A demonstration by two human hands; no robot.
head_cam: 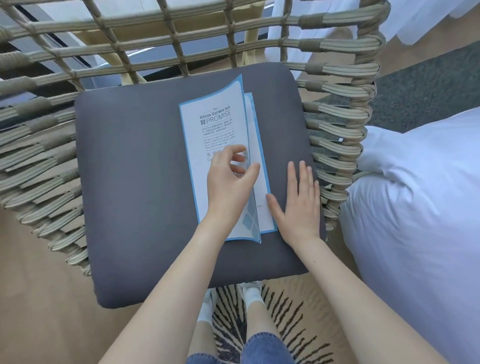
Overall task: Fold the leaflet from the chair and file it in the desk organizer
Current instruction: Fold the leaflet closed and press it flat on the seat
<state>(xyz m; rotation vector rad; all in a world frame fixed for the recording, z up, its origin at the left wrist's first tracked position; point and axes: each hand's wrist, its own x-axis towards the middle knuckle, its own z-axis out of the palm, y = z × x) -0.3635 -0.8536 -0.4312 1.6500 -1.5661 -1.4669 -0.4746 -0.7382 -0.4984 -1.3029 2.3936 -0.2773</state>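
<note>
The white, blue-bordered paper leaflet (pixel 215 143) lay half-folded on the woven chair's grey seat cushion (pixel 130 178), left hand (pixel 229 181) loosely curled over its lifted flap, right hand (pixel 298 203) spread flat beside it; creasing and filing remained.

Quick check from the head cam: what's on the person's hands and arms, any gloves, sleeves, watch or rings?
Both are bare. The left hand and the right hand wear no gloves, and no rings show on the fingers in view. No watch or band sits on either wrist. Both forearms are uncovered to the frame's bottom edge; no sleeve appears.
</note>
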